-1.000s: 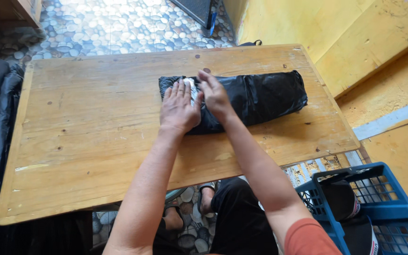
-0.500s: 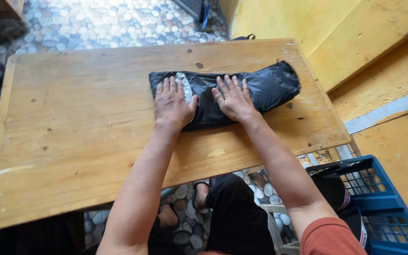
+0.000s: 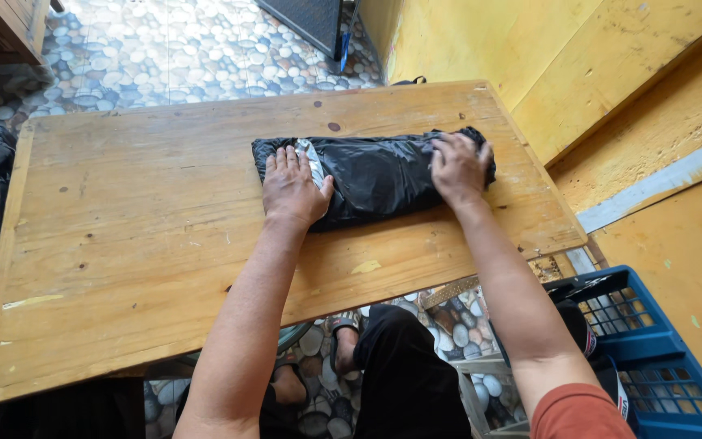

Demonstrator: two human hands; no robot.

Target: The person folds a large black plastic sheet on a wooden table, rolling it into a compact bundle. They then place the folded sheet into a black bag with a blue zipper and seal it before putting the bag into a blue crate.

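- black plastic bundle (image 3: 375, 175) lies folded lengthwise on the far right part of the wooden surface (image 3: 123, 244), a pale strip showing near its left end
- left hand (image 3: 292, 189) rests flat, fingers together and extended, palm down on the bundle's left end; it grips nothing
- right hand (image 3: 457, 167) presses the right end, fingers spread and slightly curled over the edge; no closed grasp visible
- both forearms reach forward, wrists low, elbows near the surface's front edge
- judgement: even downward pressure at both ends, palms kept flat, should keep the fold tight and square
- blue crate (image 3: 652, 358) sits on the floor, lower right
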